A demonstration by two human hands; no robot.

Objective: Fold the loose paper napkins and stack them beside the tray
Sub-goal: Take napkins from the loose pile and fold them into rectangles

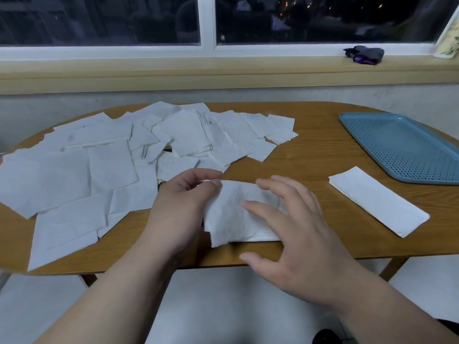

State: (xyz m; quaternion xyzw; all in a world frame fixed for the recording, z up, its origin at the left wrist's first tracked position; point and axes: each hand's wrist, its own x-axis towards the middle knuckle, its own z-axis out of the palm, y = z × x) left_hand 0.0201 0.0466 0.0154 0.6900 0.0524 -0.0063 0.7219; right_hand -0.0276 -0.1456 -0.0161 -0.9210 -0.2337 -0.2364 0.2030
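1. At the 6 o'clock edge of the wooden counter (310, 155), one white paper napkin (231, 219) lies creased and partly doubled over between the person's two hands.
2. Left hand (178, 207): the grip is closed on that napkin. Thumb and forefinger pinch its far left corner.
3. Right hand (293, 232): the grip is open. The fingers are straight and spread, laid over the napkin's right half, and hold nothing.
4. Loose napkins (111, 157): a wide heap covers the counter from 8 o'clock round to 12 o'clock. The sheets overlap at all angles and most lie flat. They overlap too much to count.
5. Tray (402, 145): blue and perforated, at 2 o'clock, with nothing seen in it. Its right side is cut off by the frame edge.
6. Folded stack (377, 199): at 3 o'clock, just beside the tray's near rim and apart from it. It is a long, narrow rectangle with layered edges showing at its left end. The number of napkins in it cannot be told, though it looks thin.
7. Assessment of progress: the task appears to be at an early stage. A small folded stack is in place where the task requires it, and one napkin is mid-fold. By judgement, the greater part of the work is the heap not yet folded.
8. Other matter: a dark bundle (363, 55) sits on the window sill (223, 68) at 1 o'clock, well apart from the work.
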